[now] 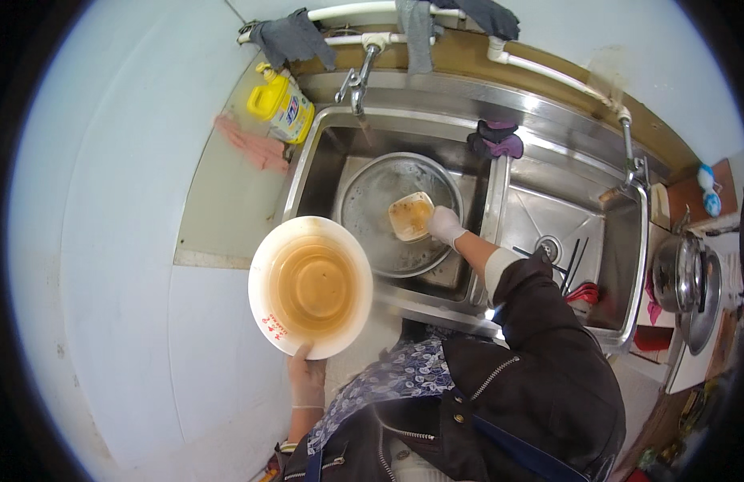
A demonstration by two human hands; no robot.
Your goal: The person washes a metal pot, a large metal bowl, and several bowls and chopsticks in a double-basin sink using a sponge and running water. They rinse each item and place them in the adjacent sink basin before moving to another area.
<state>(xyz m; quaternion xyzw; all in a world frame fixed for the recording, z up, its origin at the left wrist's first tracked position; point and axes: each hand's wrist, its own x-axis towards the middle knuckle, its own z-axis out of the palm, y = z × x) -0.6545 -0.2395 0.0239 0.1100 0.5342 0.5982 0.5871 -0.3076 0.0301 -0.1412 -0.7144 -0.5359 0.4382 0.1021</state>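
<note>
My left hand, in a thin clear glove, grips the near rim of a large white bowl. Brownish, see-through liquid lies in the bowl, which bears red writing on its rim. My right hand, gloved in white, holds a small squarish container by its right edge. Some brownish liquid with dark specks shows inside that container. It is above a wide round metal pan that sits in the left basin of a steel double sink.
A faucet overhangs the left basin. Chopsticks and red-handled utensils lie in the right basin. Purple-and-black cloths drape the divider. A yellow detergent jug and pink rag are at left; a metal pot is at right.
</note>
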